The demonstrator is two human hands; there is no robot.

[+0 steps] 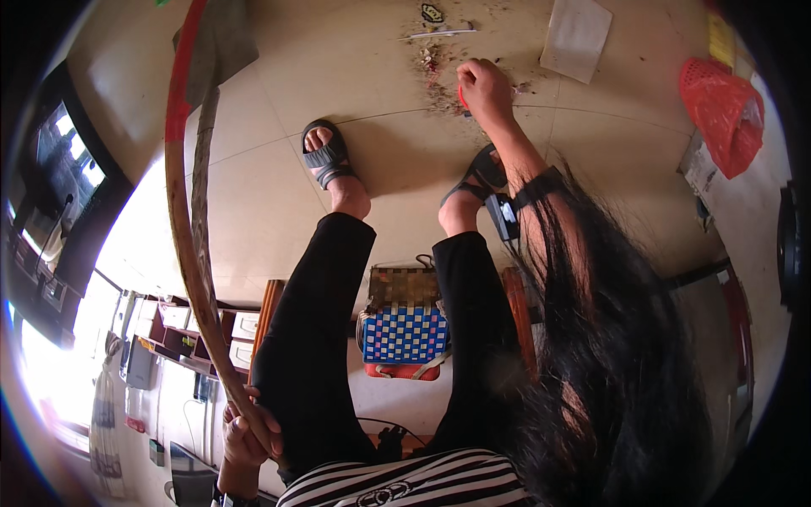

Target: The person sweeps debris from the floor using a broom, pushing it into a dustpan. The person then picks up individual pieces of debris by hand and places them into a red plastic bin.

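My left hand (248,437) grips a long wooden pole (184,253) near its lower end. Red tape (180,95) wraps the pole's upper part, and its top runs out of view. A second, darker stick (201,165) lies close beside it, up to a dark grey flat piece (222,47); whether my hand holds this stick too is hidden. My right hand (486,95) reaches down over the tile floor with its fingers curled. A small red thing (462,97) shows at its edge, mostly covered by the fingers. Around that hand lies a patch of dirt and scraps (438,98).
Beyond the dirt lie a thin white stick (440,33) and a small yellow-and-black piece (433,12). A pale sheet (575,41) rests to the right, with a red plastic bag (728,133) farther over. A woven blue-and-white bag (405,336) stands between my legs.
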